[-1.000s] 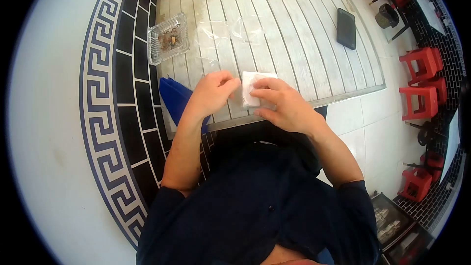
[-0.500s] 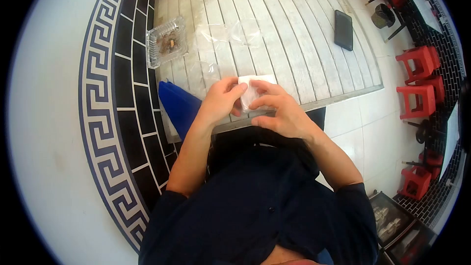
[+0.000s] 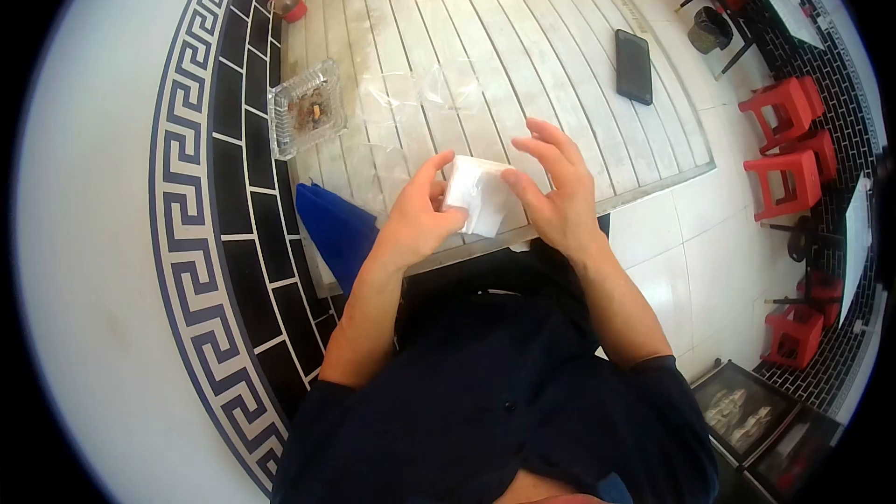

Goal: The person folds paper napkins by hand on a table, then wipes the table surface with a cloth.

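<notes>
A small white pack of folded tissues [image 3: 478,189] is held over the near edge of the table. My left hand [image 3: 420,215] grips its left side between thumb and fingers. At the pack's right upper corner, the thumb of my right hand [image 3: 560,191] touches or nearly touches it, while the other fingers are spread apart in the air. Thin clear plastic film [image 3: 397,93] lies on the slats just beyond my hands. A blue cloth or bag [image 3: 331,229] hangs at the table's corner by my left forearm.
On the slatted table [image 3: 523,47] are a glass ashtray [image 3: 308,110] with butts, a red-capped bottle [image 3: 285,2] by the tiled wall, and a black phone [image 3: 634,67] to the right. Red stools [image 3: 784,182] and a bin [image 3: 711,31] stand on the floor beyond.
My right hand has come off the pack's front, its fingers now spread upward. My left hand has kept its hold, and the pack is tilted with more of it showing.
</notes>
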Tool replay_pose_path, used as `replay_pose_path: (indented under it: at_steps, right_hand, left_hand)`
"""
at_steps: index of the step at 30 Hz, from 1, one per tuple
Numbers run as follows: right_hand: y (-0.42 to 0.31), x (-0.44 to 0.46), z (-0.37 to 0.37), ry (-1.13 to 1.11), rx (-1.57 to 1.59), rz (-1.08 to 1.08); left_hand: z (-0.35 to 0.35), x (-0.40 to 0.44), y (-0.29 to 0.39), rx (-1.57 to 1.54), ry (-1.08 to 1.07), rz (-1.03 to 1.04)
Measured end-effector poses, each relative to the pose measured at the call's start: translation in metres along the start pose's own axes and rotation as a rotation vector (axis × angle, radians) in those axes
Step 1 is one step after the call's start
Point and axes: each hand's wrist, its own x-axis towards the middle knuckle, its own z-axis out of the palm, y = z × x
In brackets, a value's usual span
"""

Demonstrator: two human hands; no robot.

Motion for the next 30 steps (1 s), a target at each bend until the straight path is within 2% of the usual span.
replay_pose_path:
  at_steps: [2,3,4,6,7,8,10,11,17,21,25,28,30]
  right_hand:
    - [-0.015,0.011,-0.006,-0.193,0.011,0.055]
    - [-0.007,0.008,-0.004,-0.346,0.153,0.151]
    - [-0.003,0.006,-0.002,-0.336,0.148,0.147]
    - [0.004,0.006,0.001,-0.195,0.688,0.512]
    - [0.008,0.004,0.003,-0.079,0.756,0.479]
    - [0.008,0.002,0.004,-0.081,0.751,0.467]
    - [0.004,-0.005,0.009,0.065,1.046,0.437]
    - [0.003,-0.006,0.007,0.049,1.099,0.382]
    - [0.006,-0.011,-0.004,-0.006,0.926,0.448]
    - [-0.003,-0.012,-0.003,-0.011,0.940,0.487]
    - [-0.008,-0.009,-0.007,-0.015,0.919,0.486]
    - [-0.019,-0.003,-0.016,-0.023,0.814,0.463]
    - [-0.018,-0.003,-0.018,-0.025,0.749,0.463]
  left_hand:
    - [0.006,-0.002,0.018,0.207,0.002,0.012]
    - [0.009,-0.003,0.029,0.210,-0.005,0.017]
    - [0.013,-0.003,0.041,0.273,0.045,0.070]
    - [0.018,0.005,0.049,0.333,0.102,0.152]
    - [0.020,0.005,0.042,0.235,0.149,0.281]
    - [0.023,0.003,0.037,0.136,0.194,0.403]
    - [0.029,0.002,0.035,0.020,0.182,0.437]
    - [0.028,0.002,0.033,-0.001,0.168,0.425]
    - [0.038,0.004,0.027,-0.030,0.119,0.471]
    - [0.045,0.005,0.027,-0.040,0.193,0.514]
    - [0.042,0.009,0.019,0.056,0.144,0.553]
    - [0.049,0.012,0.020,-0.069,0.135,0.431]
    - [0.053,0.022,0.015,-0.366,0.218,0.283]
